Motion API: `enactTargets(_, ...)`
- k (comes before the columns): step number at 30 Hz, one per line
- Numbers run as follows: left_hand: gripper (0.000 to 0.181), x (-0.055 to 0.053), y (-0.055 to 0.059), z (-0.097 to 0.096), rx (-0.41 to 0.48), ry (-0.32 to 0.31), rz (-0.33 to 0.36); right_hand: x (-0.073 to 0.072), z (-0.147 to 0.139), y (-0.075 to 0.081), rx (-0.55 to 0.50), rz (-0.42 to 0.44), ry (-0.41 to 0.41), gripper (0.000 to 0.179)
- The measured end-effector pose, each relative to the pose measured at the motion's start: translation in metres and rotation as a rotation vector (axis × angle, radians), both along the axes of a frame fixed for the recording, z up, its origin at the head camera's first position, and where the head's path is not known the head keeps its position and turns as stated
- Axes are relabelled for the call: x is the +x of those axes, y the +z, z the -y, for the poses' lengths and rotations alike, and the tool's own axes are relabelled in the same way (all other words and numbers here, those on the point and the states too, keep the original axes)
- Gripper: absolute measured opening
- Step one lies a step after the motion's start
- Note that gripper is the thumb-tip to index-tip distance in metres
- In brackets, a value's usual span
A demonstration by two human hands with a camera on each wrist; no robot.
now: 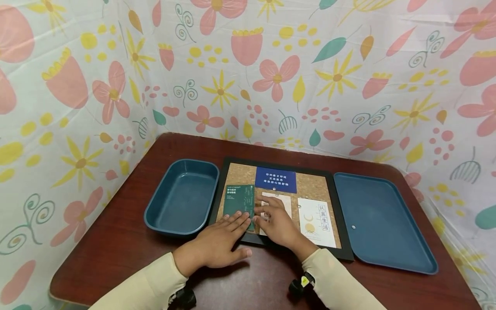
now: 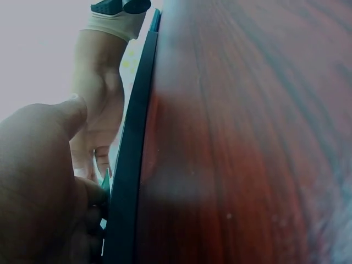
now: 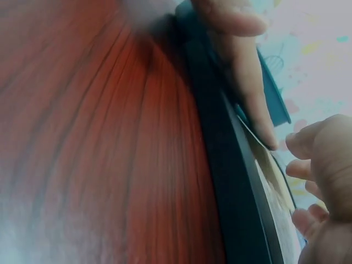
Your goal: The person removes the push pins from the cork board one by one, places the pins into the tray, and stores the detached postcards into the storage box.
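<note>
A green card [image 1: 234,200] lies on the left part of a black-framed cork board [image 1: 314,183]. My left hand [image 1: 222,241] rests with straight fingers over the card's lower part. The fingers of my right hand [image 1: 277,221] bend loosely at the card's right edge, and nothing shows between them. Beneath that hand a white card [image 1: 284,202] is partly covered. In the left wrist view, a green corner [image 2: 105,180] stands up beside the left fingers. A blue card [image 1: 275,179] and a white card with a moon drawing [image 1: 315,221] also lie on the board.
Left of the board stands a deep blue tray [image 1: 180,193]. To its right is a flat blue tray [image 1: 387,224] with a small pin [image 1: 353,227] near its left side. Floral cloth [image 1: 277,77] hangs around the dark red wooden table [image 1: 128,228].
</note>
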State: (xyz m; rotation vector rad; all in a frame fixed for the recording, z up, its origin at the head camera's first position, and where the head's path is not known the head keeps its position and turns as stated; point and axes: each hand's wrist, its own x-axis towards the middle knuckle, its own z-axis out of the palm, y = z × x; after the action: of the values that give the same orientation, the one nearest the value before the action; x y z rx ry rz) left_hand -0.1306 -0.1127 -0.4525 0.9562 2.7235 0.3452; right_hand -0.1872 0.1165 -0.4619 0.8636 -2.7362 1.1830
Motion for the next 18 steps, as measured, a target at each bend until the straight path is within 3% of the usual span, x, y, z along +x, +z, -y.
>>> enactTargets(9,0.081,-0.001,0.005,0.002,0.057,0.014,0.016,0.002,0.007,0.003,-0.249,0.367,-0.077,0.033)
enactTargets(18,0.084,-0.002,0.008,0.001,0.044,0.017,-0.006,-0.001,0.013,0.003,-0.411,0.59,-0.129,0.035)
